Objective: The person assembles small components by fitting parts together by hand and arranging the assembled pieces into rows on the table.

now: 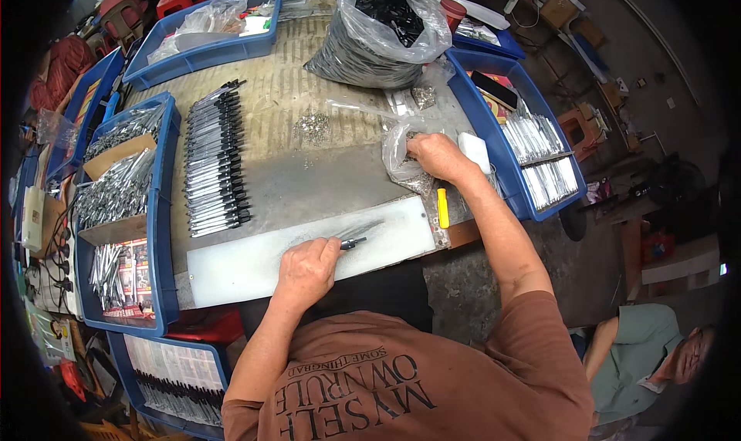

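Observation:
My left hand (309, 270) is closed around a slim pen-like piece (353, 243), whose black end sticks out to the right. It rests over a long white board (231, 268) with grey smudges, along the table's near edge. Farther right, my right hand (441, 157) dips its fingertips into a clear plastic bag (395, 152) of small metal bits. Those fingers are curled together, and what they pinch is hidden. A yellow-handled tool (442, 208) lies just below that bag. To the left, several silver and black pen-like pieces (216, 167) lie in a neat column.
Blue trays (164, 233) of silver pieces line the left side. Another blue tray (521, 171) at right holds bundled silver pieces and a dark phone (494, 91). A large plastic sack (363, 59) of black parts stands at the back. A co-worker (641, 356) sits lower right.

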Motion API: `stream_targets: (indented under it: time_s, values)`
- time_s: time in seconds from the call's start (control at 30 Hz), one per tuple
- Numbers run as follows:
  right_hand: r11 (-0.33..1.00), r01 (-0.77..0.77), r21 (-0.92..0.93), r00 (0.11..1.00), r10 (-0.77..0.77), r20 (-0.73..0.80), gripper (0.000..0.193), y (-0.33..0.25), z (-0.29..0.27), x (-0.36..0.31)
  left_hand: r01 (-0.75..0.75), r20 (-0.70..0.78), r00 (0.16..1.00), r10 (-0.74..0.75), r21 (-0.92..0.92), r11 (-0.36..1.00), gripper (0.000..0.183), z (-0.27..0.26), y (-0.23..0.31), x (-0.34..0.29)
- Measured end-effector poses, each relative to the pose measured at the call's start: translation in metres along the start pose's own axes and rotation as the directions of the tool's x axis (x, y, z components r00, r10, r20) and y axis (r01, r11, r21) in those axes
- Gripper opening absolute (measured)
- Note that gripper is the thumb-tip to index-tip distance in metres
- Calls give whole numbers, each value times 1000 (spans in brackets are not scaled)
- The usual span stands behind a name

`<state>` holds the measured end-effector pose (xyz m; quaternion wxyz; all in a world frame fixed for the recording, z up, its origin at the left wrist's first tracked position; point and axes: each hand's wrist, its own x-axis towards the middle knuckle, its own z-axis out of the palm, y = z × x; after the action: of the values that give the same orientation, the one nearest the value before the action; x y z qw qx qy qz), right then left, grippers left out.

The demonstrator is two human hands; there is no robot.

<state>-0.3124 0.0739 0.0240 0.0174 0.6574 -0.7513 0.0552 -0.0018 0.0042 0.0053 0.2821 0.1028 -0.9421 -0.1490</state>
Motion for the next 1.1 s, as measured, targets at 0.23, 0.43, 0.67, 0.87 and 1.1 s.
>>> stream_targets:
  time_s: [0.23,0.43,0.67,0.87,1.1]
  values:
    - [1000,-5,23,992,2,123,9,-3,-10,1,-2,-12,1000,2,-1,1000,12,0,0,0]
    - [998,-11,-58,994,17,109,10,-6,-8,0,14,1,1000,-14,-2,1000,12,0,1,-1]
    - [985,-94,147,996,91,25,13,-10,-14,-6,6,7,1000,-6,-18,1000,13,0,1,-2]
    - [769,-228,598,972,213,97,17,-64,-49,-23,21,9,1000,-21,-18,1000,13,2,-2,-4]
    - [788,65,612,988,-136,70,15,-132,-35,-40,3,-39,999,-5,-41,999,13,5,-2,-3]
